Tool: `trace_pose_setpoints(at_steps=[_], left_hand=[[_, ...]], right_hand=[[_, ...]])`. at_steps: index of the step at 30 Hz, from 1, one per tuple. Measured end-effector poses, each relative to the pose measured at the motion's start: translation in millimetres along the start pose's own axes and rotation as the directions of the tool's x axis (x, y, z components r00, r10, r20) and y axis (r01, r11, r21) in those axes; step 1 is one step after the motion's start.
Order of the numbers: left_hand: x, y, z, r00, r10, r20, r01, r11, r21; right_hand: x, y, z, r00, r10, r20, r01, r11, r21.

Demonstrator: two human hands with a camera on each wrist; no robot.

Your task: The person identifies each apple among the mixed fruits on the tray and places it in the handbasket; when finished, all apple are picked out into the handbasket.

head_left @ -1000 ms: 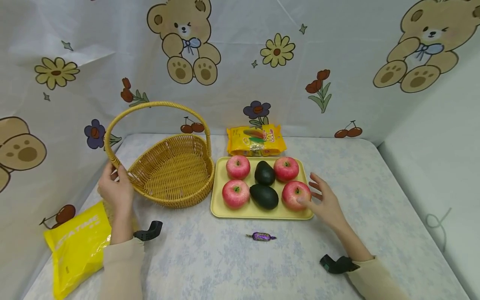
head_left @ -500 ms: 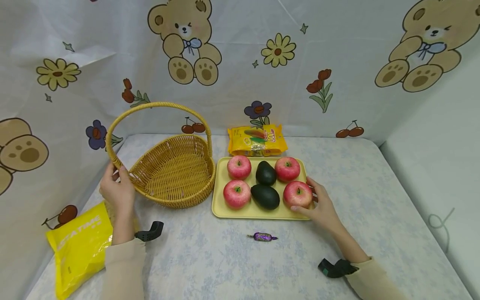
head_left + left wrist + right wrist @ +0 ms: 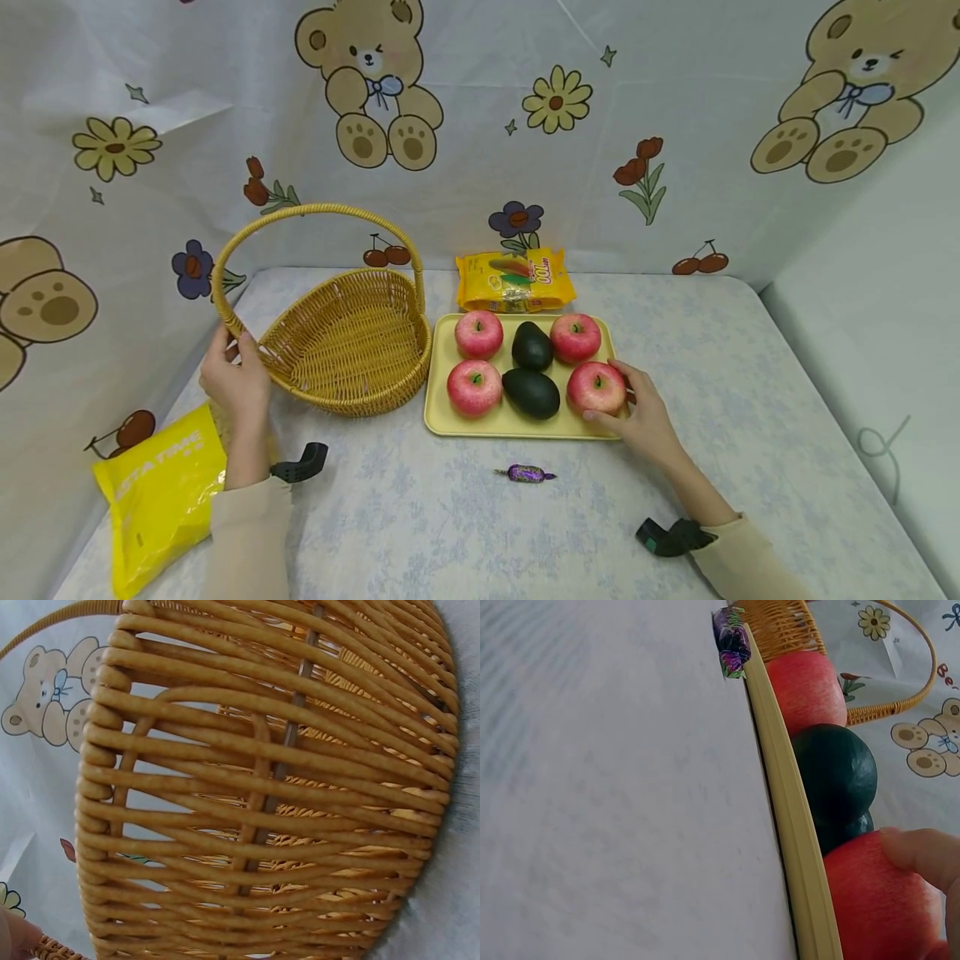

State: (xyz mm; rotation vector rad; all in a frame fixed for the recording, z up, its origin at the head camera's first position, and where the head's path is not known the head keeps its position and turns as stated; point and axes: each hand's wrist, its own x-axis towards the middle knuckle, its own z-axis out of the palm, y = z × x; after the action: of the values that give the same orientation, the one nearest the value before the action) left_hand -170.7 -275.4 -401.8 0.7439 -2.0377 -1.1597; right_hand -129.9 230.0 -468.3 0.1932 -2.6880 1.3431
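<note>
My left hand point(image 3: 238, 385) grips the lower left end of the arched handle on a yellow wicker basket point(image 3: 352, 342). In the left wrist view the basket's woven side point(image 3: 262, 787) fills most of the picture. My right hand point(image 3: 647, 421) has its thumb and fingers round the front right apple point(image 3: 596, 388), which sits on a pale yellow tray point(image 3: 480, 427). From the right wrist, the thumb point(image 3: 922, 851) lies on that red apple point(image 3: 881, 900). Two dark green avocados point(image 3: 531, 394) and several more apples point(image 3: 474, 388) share the tray.
A purple wrapped candy point(image 3: 526, 473) lies in front of the tray. Behind it stands a yellow snack packet point(image 3: 513, 282). Beside my left forearm is a bright yellow bag point(image 3: 161, 492). A bear-printed cloth point(image 3: 480, 108) hangs at the table's back edge.
My right hand has moved in from the tray's right side and closed round the front right apple. My left hand keeps its grip on the basket handle.
</note>
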Motion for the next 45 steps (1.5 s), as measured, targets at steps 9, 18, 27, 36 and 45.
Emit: trace_pose_setpoints(at_steps=[9, 18, 27, 36, 45], left_hand=[[-1.8, 0.1, -2.1, 1.0, -0.002, 0.001, 0.002, 1.0, 0.013], [-1.4, 1.6, -1.8, 1.0, -0.001, 0.002, 0.001, 1.0, 0.01], [-1.2, 2.1, -1.7, 1.0, -0.007, 0.003, 0.007, 1.0, 0.014], [-2.3, -0.6, -3.1, 1.0, 0.007, 0.009, -0.007, 1.0, 0.001], [-3.1, 2.1, -2.8, 1.0, 0.005, 0.011, -0.005, 1.0, 0.008]], right_hand=[[-0.3, -2, -2, 0.999, -0.008, -0.037, 0.008, 1.0, 0.005], [8.8, -28, -16, 0.993, -0.074, -0.094, 0.078, 0.996, 0.046], [32.4, -73, -6, 0.993, -0.099, -0.063, 0.107, 0.986, 0.13], [60.1, -131, 45, 0.985, -0.165, 0.043, 0.153, 0.968, 0.2], [77.0, -178, 114, 0.955, -0.256, 0.148, 0.216, 0.945, 0.245]])
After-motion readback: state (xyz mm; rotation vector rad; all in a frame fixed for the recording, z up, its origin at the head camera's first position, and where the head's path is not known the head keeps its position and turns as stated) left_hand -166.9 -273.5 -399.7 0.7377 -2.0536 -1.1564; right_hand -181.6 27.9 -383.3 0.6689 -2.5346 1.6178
